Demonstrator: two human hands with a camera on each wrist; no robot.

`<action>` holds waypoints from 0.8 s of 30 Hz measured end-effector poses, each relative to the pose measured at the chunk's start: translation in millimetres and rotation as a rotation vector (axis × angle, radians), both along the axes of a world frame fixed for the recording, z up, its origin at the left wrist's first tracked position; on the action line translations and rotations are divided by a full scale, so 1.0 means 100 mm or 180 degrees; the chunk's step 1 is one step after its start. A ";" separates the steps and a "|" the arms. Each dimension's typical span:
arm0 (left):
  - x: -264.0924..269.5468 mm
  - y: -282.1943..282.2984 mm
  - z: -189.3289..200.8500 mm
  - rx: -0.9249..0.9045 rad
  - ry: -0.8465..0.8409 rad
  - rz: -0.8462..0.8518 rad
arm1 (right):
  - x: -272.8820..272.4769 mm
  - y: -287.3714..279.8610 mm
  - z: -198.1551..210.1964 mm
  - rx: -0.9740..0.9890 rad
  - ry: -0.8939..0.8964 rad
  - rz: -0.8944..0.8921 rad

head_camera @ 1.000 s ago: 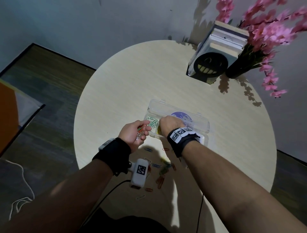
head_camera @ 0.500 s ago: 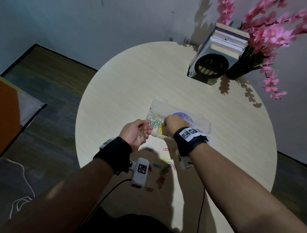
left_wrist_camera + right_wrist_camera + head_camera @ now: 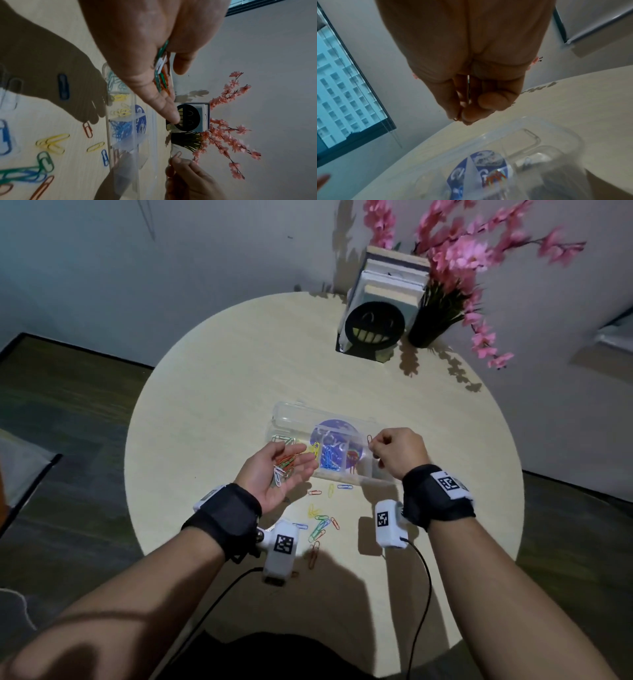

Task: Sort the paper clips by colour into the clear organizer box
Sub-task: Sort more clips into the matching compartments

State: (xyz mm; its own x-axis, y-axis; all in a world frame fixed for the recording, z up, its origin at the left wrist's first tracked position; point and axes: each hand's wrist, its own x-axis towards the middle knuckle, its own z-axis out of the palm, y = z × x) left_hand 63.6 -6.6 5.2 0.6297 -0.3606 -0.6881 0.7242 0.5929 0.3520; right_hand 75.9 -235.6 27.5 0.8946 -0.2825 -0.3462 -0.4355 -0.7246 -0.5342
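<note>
The clear organizer box (image 3: 298, 416) lies open mid-table, with green (image 3: 282, 440), yellow (image 3: 313, 448), blue (image 3: 327, 458) and red clips (image 3: 352, 460) in separate compartments. My left hand (image 3: 298, 455) is palm up at the box's left end, fingers straight, carrying several orange, green and white clips (image 3: 282, 469), also seen in the left wrist view (image 3: 160, 67). My right hand (image 3: 375, 441) hovers over the box's right part and pinches one orange clip (image 3: 369, 438) between thumb and forefinger (image 3: 453, 105). Several loose clips (image 3: 320, 525) lie on the table in front of the box.
A stack of books behind a black smiley bookend (image 3: 375, 326) and a dark vase of pink flowers (image 3: 431, 323) stand at the table's far edge. The round table (image 3: 212, 392) drops off to dark floor on the left and right.
My left hand has uncurled into a flat, palm-up hold of its clips. My right hand has moved from the box's left end to its right part, with an orange clip pinched.
</note>
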 end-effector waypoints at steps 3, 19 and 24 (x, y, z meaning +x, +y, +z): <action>-0.07 -0.07 0.05 -0.0182 0.0044 -0.0077 | -0.05 0.04 -0.11 -0.0237 0.0154 0.0065; -0.16 -0.18 0.19 -0.0374 -0.0131 -0.0588 | -0.37 0.51 0.39 0.0064 -0.0743 0.1375; -0.18 -0.18 0.20 -0.0336 -0.0287 -0.0831 | -0.44 0.63 0.39 -0.0305 -0.0534 0.1763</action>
